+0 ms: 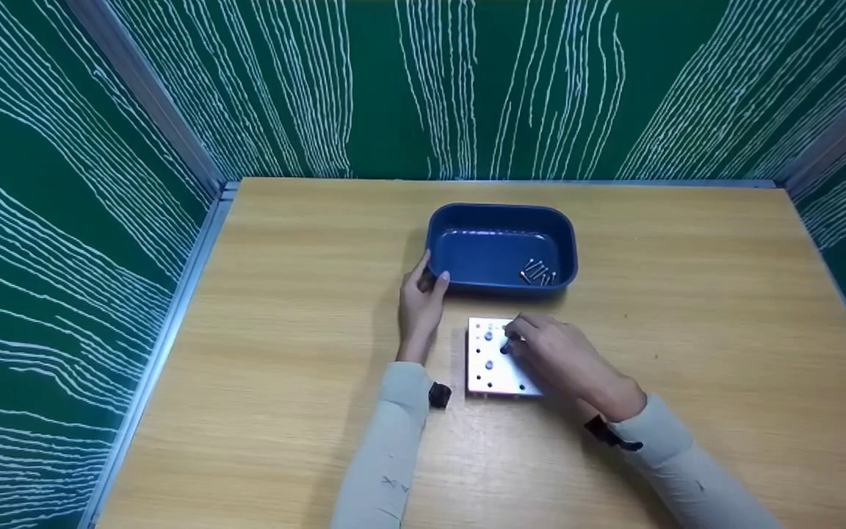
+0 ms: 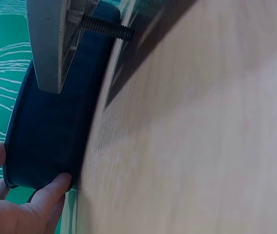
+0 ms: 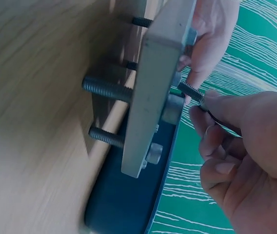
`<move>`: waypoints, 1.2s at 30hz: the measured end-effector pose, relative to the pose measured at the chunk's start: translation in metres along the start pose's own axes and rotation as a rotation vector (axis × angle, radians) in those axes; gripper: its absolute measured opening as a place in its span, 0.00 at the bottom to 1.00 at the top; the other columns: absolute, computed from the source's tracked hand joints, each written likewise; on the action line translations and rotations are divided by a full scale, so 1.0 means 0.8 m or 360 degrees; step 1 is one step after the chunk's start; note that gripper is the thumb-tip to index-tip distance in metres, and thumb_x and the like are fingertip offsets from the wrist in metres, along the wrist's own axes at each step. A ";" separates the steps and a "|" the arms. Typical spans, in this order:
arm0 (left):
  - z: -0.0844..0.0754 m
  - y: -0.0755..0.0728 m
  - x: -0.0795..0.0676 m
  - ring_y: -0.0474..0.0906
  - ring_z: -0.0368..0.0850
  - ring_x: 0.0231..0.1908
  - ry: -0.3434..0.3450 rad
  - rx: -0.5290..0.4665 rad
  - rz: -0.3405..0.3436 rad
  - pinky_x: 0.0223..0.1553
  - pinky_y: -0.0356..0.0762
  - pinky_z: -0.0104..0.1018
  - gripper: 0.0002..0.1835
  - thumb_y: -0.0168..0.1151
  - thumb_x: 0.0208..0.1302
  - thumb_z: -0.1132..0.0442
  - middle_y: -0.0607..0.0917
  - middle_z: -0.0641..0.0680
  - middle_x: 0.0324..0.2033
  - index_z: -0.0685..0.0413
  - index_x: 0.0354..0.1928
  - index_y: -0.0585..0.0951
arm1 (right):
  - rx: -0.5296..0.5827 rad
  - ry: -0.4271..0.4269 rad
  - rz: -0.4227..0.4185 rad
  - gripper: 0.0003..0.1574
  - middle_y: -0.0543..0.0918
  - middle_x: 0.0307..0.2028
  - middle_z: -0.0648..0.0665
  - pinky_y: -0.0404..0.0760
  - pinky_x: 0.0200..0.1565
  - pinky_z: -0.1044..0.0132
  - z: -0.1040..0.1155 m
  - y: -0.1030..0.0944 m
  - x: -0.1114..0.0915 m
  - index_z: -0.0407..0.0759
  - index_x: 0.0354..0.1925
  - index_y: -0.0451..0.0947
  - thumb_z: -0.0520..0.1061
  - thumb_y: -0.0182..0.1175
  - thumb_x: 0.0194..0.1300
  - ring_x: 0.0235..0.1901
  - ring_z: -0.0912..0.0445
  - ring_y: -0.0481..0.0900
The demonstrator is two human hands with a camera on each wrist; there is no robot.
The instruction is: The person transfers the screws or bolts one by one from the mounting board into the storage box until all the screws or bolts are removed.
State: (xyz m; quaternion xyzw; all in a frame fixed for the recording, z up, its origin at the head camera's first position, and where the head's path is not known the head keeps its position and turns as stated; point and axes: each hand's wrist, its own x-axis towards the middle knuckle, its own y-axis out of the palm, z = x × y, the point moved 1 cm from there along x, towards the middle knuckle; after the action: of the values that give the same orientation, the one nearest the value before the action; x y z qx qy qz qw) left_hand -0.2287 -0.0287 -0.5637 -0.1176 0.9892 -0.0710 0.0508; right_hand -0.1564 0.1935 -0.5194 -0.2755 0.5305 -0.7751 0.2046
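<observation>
My right hand pinches a dark threaded screw between thumb and finger, just over a metal plate. The plate has several holes. A few bolt heads, such as one bolt, show on its top, with threaded shanks sticking out underneath and holding it off the table. My left hand grips the near left corner of a blue plastic bin, its thumb on the front wall and fingers at the left side. Whether the held screw's tip is inside a hole cannot be made out.
Several small screws lie in the bin's front right corner. The wooden table ends at a metal frame on the left and back, with green white-lined walls behind it.
</observation>
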 end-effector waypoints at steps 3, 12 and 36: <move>-0.001 0.000 0.000 0.75 0.53 0.70 -0.0007 -0.0001 -0.0003 0.70 0.75 0.41 0.31 0.64 0.77 0.59 0.74 0.58 0.70 0.42 0.79 0.71 | 0.0035 0.0017 -0.0018 0.14 0.86 0.43 0.43 0.90 0.45 0.56 -0.002 -0.003 0.002 0.38 0.50 0.84 0.33 0.71 0.66 0.40 0.52 0.88; -0.002 0.000 0.000 0.76 0.53 0.69 -0.0028 0.0056 -0.0007 0.69 0.76 0.42 0.31 0.64 0.77 0.58 0.75 0.57 0.70 0.40 0.78 0.71 | 0.0046 0.0039 -0.0078 0.16 0.85 0.42 0.43 0.89 0.43 0.57 -0.004 -0.011 0.006 0.37 0.48 0.84 0.29 0.71 0.63 0.40 0.52 0.86; -0.003 0.000 0.000 0.75 0.54 0.70 -0.0018 0.0002 0.0006 0.69 0.76 0.44 0.31 0.64 0.77 0.59 0.75 0.59 0.69 0.40 0.79 0.71 | -0.0136 -0.0111 -0.0132 0.17 0.87 0.41 0.43 0.87 0.49 0.52 -0.024 -0.030 0.016 0.39 0.47 0.85 0.33 0.76 0.60 0.43 0.48 0.85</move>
State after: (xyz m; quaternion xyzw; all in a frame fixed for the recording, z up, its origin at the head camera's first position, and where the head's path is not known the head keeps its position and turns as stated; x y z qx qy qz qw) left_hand -0.2292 -0.0282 -0.5617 -0.1163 0.9891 -0.0709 0.0568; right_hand -0.1790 0.2080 -0.5001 -0.3326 0.5439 -0.7494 0.1789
